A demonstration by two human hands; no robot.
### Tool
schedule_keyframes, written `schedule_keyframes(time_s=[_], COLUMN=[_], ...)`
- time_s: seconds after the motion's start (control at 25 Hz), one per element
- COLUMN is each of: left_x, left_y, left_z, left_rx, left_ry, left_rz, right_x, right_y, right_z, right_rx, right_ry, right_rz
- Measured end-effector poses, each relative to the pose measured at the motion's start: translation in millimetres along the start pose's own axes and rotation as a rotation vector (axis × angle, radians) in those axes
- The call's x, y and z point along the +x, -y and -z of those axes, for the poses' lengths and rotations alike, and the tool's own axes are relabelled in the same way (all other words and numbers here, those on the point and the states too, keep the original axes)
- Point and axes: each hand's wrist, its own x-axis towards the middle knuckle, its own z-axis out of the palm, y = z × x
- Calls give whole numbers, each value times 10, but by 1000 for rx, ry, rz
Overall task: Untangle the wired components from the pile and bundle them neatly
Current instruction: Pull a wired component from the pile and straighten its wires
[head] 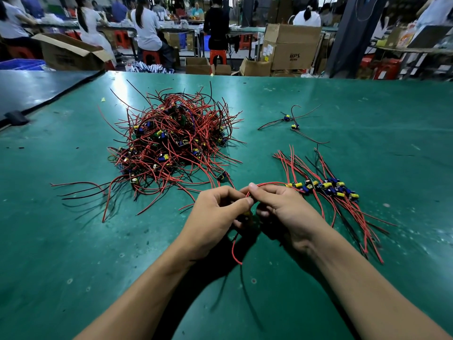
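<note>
Green mat (318, 106), wire pile (171, 143); boxes (291, 47), seemingly seated workers (147, 28) behind.

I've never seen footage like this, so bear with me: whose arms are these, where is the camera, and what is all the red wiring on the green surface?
There is no machine here, just a person working with bare hands. The single picture comes from a camera worn on the person's head, looking forward and down.

The left hand and right hand meet in the middle and pinch one wired component between them, with its red lead hanging below.

On the green table lies a tangled pile of such parts on the left. A tidier row lies on the right, with two loose components behind it. Other people work at benches in the background.
</note>
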Motion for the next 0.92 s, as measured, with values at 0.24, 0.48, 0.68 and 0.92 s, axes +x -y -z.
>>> schedule_keyframes(time_s=[0.24, 0.48, 0.68, 0.92], left_x=[30, 29, 34, -4], left_y=[0, 22, -5, -59], left_z=[-8, -8, 7, 9], left_rx=[-112, -24, 78, 82], left_ry=[33, 54, 139, 256], left_rz=[137, 100, 107, 129], right_x=[-14, -29, -11, 58], right_y=[-8, 7, 40, 36], right_z=[-23, -10, 91, 48], right_rx=[-45, -406, -505, 3], right_ry=[4, -87, -140, -240], right_rz=[53, 316, 384, 194])
